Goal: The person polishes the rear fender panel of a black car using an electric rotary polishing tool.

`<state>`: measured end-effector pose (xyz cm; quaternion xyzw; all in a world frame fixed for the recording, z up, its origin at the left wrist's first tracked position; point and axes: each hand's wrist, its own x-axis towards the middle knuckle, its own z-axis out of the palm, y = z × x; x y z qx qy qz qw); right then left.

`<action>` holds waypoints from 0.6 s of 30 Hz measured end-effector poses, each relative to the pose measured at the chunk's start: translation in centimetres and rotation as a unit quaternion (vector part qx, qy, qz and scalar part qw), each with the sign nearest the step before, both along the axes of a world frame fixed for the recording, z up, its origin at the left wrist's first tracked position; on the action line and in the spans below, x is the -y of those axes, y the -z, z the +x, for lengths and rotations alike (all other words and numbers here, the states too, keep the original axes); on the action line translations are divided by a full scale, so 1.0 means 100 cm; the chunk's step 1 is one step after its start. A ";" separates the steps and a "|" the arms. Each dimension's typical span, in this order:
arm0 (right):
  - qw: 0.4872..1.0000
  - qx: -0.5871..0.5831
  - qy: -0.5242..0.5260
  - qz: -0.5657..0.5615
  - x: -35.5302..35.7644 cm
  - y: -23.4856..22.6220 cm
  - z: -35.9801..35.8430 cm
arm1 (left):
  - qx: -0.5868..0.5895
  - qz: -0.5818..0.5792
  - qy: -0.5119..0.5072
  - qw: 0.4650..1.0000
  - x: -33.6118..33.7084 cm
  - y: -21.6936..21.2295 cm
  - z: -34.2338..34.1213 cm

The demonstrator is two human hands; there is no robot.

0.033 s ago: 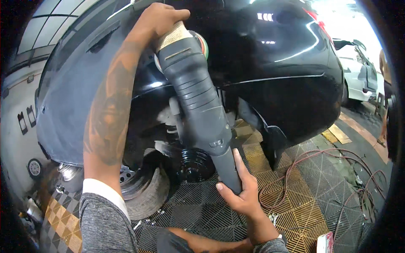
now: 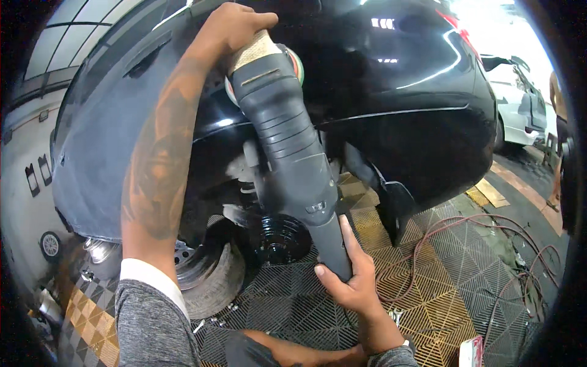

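A long black car polisher (image 2: 290,140) slants across the middle, its head up against the black car body panel (image 2: 361,79). The rim of a pad (image 2: 298,66) with red and green edging shows beside the head. My left hand (image 2: 235,29) is closed over the top of the polisher's head, where a tan, rough-textured covering (image 2: 257,52) shows. Lower down, my right hand (image 2: 353,276) wraps the rear handle, thumb and forefinger on either side. The pad's face is hidden behind the head.
Below the panel is an open wheel arch with dark parts. A tyre on a rim (image 2: 214,284) lies on the grid-tiled floor (image 2: 440,293). Red hoses (image 2: 422,251) curl at the right. A silver car (image 2: 516,107) and a person's leg (image 2: 555,177) are at far right.
The polisher's body has shifted very slightly to the right. Both hands keep their hold.
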<state>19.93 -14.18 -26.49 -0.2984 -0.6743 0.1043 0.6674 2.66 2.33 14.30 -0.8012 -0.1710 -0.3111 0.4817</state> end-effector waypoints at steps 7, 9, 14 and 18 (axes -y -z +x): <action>0.997 -0.062 0.032 0.016 0.007 0.013 0.038 | 0.212 -0.235 0.051 0.947 0.054 0.025 0.106; 0.996 -0.088 0.022 0.008 0.009 0.015 0.041 | 0.202 -0.270 0.075 0.938 0.075 0.033 0.120; 0.992 -0.121 0.028 0.003 0.014 0.016 0.049 | 0.096 -0.162 0.028 0.982 0.060 0.015 0.147; 0.990 -0.141 0.016 -0.005 0.017 0.012 0.044 | 0.059 -0.126 0.043 0.989 0.054 0.015 0.145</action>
